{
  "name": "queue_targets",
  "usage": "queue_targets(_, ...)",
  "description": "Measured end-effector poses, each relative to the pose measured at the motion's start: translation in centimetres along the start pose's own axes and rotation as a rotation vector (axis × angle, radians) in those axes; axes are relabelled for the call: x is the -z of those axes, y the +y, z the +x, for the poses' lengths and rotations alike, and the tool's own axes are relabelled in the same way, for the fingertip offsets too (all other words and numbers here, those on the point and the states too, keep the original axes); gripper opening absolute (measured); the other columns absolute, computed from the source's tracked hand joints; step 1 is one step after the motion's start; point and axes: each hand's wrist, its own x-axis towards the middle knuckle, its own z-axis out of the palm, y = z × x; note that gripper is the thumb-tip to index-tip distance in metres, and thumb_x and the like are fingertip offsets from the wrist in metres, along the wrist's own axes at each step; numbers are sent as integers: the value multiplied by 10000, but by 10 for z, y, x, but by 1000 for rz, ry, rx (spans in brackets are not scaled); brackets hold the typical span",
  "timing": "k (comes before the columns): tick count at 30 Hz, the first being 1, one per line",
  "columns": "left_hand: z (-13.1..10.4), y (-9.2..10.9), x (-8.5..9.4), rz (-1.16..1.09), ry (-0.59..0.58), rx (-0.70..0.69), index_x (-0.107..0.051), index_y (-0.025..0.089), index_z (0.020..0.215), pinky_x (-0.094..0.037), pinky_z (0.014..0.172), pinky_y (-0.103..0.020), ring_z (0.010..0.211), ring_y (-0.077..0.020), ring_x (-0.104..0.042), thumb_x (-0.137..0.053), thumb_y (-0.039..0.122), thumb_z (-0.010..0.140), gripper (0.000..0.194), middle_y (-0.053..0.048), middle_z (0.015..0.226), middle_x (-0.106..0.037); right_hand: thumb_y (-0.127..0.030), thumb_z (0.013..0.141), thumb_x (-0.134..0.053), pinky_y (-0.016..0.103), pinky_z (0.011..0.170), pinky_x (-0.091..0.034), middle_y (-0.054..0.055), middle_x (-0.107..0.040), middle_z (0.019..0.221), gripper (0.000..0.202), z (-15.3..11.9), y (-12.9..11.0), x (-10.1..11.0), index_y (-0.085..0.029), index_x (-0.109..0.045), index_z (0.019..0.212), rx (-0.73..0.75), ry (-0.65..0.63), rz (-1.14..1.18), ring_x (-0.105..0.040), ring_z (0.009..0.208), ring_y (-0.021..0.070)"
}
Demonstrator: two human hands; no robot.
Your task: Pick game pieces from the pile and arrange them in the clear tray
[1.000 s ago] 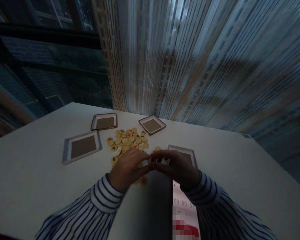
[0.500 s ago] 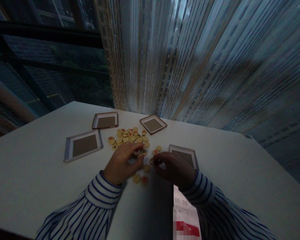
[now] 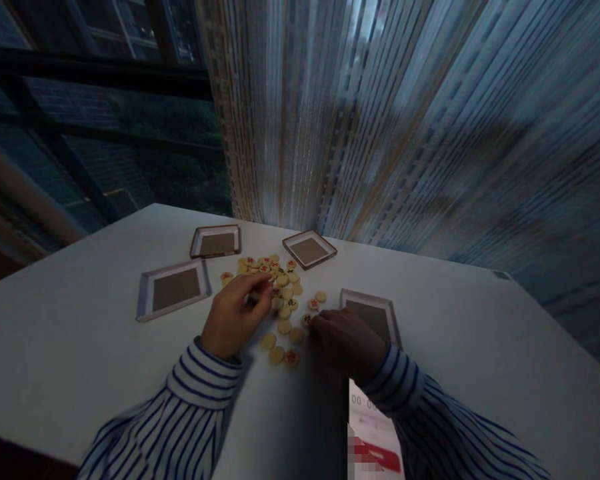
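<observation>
Round Chinese chess pieces (image 3: 283, 280), some with red or black characters and some blank side up, lie in a loose pile on the white table. My left hand (image 3: 235, 317) is over the pile's near left side, thumb and fingertips drawn together; whatever may be between them is hidden. My right hand (image 3: 347, 340) is closed low at the table, its fingertips on a black-marked Chinese chess piece (image 3: 307, 320). A red-marked piece (image 3: 313, 303) lies just beyond those fingers. Several more pieces, one a red-marked piece (image 3: 292, 358), lie between my hands.
Two shallow trays, a left tray (image 3: 143, 293) and a far-left tray (image 3: 195, 242), stand left of the pile. A third tray (image 3: 294, 250) is behind it. My right hand partly covers a right tray (image 3: 394, 317). A lit phone screen (image 3: 373, 427) shows by my right sleeve. Strip curtains (image 3: 300, 133) hang behind.
My left hand has drawn back slightly to the left and its fingers have closed, uncovering more pieces. My right fingers have curled in lower beside the black-marked piece. The view has shifted slightly.
</observation>
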Motion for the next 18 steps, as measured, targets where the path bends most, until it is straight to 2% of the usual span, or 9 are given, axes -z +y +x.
queue_targets(6,0,2,0,-30,2,18,-613,150,928,-505,706,-269,739,-146,-610,-538,212,794,167,-44,826,-653,-290,832,-455,287,642,-338,43,-656,881,176,-5,-1,17,-188,-581,899,-42,12,21,-613,805,183)
queue_targets(9,0,6,4,-69,-33,28,-623,152,877,-507,693,-262,731,-148,-618,-544,210,791,131,-46,810,-665,-282,839,-456,280,621,-322,47,-653,886,166,-8,-2,28,-182,-577,893,-66,24,21,-612,794,173)
queue_targets(13,-10,14,20,-94,-113,-31,-628,169,856,-510,746,-298,793,-168,-631,-559,191,778,107,-57,833,-681,-250,836,-460,270,596,-297,43,-655,851,134,-11,-4,34,-182,-572,867,-56,59,22,-604,755,158)
queue_targets(18,-39,15,46,-20,-208,-105,-617,185,918,-517,785,-324,883,-181,-626,-565,175,779,149,-78,933,-677,-243,832,-468,262,585,-283,36,-661,839,145,-16,-7,35,-195,-579,911,-3,120,73,-594,732,150)
